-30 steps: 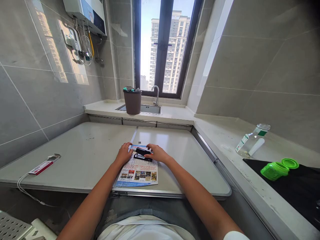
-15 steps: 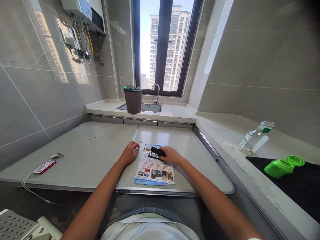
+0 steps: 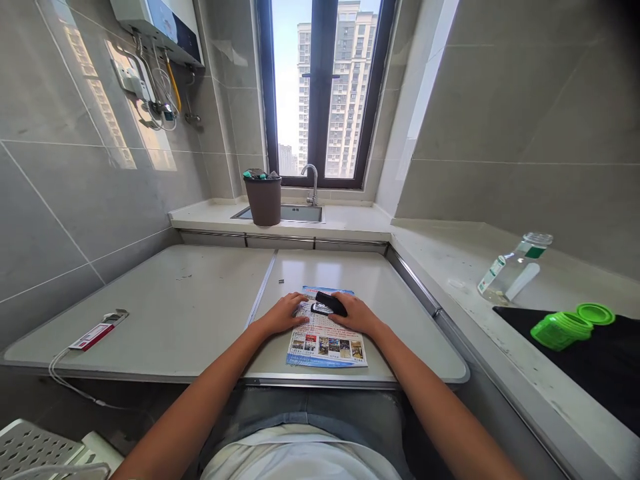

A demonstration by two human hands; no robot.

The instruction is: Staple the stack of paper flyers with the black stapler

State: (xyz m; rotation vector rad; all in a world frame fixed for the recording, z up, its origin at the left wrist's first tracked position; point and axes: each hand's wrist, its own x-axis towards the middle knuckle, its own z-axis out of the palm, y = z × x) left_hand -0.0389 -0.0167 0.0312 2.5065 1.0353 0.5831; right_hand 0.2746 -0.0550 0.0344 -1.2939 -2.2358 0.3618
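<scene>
Right hand (image 3: 353,313): curled round the near-right end of the black stapler (image 3: 330,303), thumb on the near side, fingers over the far side; grip strength can't be told.
Left hand (image 3: 287,315): thumb & fingers part-spread at the leaflet's L edge, apart from the stapler; nothing seen clasped (whether the fingertips press or just rest, can't tell).
Stapler: over the upper part of the printed leaflet (image 3: 327,332), tilted, far end pointing up-left; can't tell if its base sits flat on the paper.
Stapler handling: prob. light to medium wt, stiff, hinged so it may flex if squeezed; smooth casing might slip a bit. Best hold approx. mid-body to rear, thumb one side, fingers opp., clear of the front end.
Leaflet handling: thin, light, bends & creases easily, prob. slides on the smooth table (image 3: 200,300); best held flat by an edge.
Small grey piece (image 3: 281,281): on the table, just beyond the leaflet's upper L corner.
Red-and-white box (image 3: 93,337): far L of table, well apart from both hands.
</scene>
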